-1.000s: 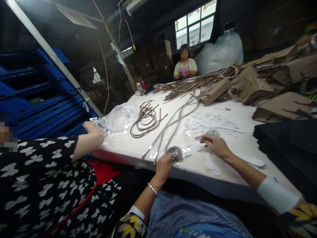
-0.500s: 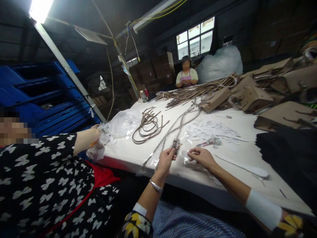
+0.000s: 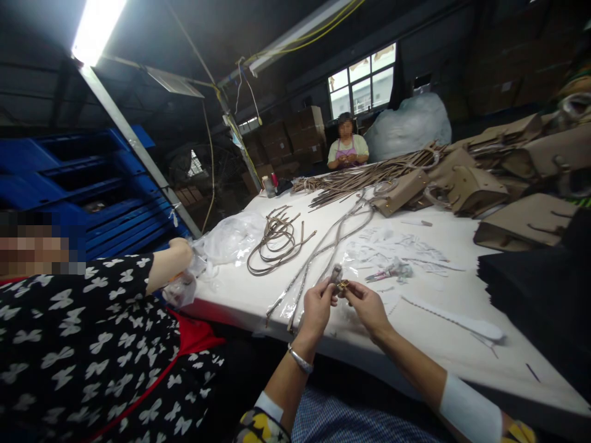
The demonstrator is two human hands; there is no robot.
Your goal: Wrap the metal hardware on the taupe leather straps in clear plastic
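My left hand [image 3: 317,304] and my right hand [image 3: 367,306] meet above the near edge of the white table [image 3: 429,344]. Both pinch a small metal clasp [image 3: 340,284] at the end of a long plastic-wrapped strap [image 3: 318,249] that runs away across the table. The left fingers close around the wrapped strap end, and the right fingertips hold the gold-coloured part of the clasp. A silver bracelet sits on my left wrist.
A coil of brown straps [image 3: 276,237] and a clear plastic bag [image 3: 231,237] lie to the left. White paper scraps [image 3: 397,249], tan handbags [image 3: 466,184] and black fabric [image 3: 535,277] fill the right. A person in a butterfly-print top [image 3: 83,344] sits at my left; another person [image 3: 346,147] sits at the far end.
My left hand lifted the wrapped clasp off the table edge. My right hand left the paper scraps and came in to pinch the clasp. The view tilted upward.
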